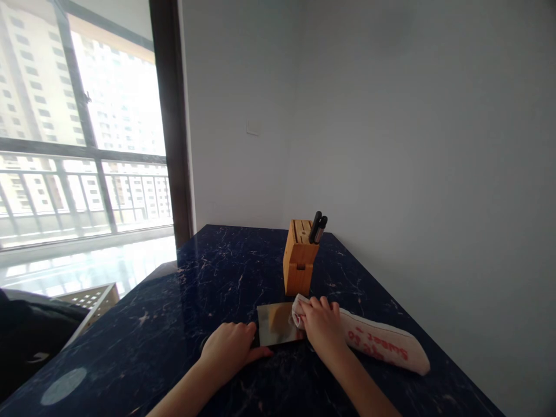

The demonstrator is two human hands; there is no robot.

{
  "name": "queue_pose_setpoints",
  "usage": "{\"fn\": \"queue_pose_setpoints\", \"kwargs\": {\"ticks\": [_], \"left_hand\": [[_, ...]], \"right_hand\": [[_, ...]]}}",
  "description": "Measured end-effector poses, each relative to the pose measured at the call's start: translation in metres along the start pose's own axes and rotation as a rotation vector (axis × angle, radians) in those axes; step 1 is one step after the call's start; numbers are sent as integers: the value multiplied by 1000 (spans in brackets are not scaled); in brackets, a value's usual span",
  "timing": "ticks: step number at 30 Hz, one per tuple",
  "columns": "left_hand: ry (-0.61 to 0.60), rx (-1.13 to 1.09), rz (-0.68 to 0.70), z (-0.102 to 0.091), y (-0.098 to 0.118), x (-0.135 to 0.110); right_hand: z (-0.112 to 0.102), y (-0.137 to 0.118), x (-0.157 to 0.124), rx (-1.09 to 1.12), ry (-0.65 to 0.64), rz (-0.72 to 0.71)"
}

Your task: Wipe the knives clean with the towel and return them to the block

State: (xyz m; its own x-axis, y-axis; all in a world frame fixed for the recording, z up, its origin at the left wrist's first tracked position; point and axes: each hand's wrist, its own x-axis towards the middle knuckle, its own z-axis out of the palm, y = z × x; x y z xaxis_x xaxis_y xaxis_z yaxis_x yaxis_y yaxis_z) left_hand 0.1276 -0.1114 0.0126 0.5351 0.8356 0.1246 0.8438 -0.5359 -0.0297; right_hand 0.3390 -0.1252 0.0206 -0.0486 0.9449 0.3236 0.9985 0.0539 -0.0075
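Observation:
My left hand [230,346] is closed round the handle of a cleaver, with its thumb stretched along the lower edge. The cleaver's broad shiny blade [273,331] points right, just above the dark tabletop. A folded white towel [382,341] with red lettering is gripped at its left end by my right hand [321,324]. That end of the towel lies against the right part of the blade and hides its tip. Just beyond the blade stands a wooden knife block [299,260] with black handles [318,229] sticking out at its right side.
The dark blue marbled table [234,260] reaches back to the grey wall [391,145]. A pale oval patch [64,386] shows at its front left. Left of the table are a chair with a dark cloth [35,330] over it and a large window [87,116].

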Motion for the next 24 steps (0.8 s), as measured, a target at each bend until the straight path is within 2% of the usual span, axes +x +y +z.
{"fn": "queue_pose_setpoints", "kwargs": {"ticks": [3,7,9,11,14,17,24], "left_hand": [[0,8,-1,2,0,1],[-7,14,-4,5,-1,1],[-21,10,-9,6,-2,1],[-42,0,-11,5,-2,2],[-67,-15,-11,2,-2,2],[-47,-18,-6,1,-1,1],[-30,-25,86,-2,-5,-5]], "right_hand": [[1,-3,-1,60,0,-32],[-2,-31,-7,223,4,-238],[-4,-38,-7,222,-1,-281],[-3,-34,-5,175,2,-242],[1,-16,0,85,24,-111],[3,-7,1,45,29,-52],[-8,-37,-13,259,-23,-356]]}}
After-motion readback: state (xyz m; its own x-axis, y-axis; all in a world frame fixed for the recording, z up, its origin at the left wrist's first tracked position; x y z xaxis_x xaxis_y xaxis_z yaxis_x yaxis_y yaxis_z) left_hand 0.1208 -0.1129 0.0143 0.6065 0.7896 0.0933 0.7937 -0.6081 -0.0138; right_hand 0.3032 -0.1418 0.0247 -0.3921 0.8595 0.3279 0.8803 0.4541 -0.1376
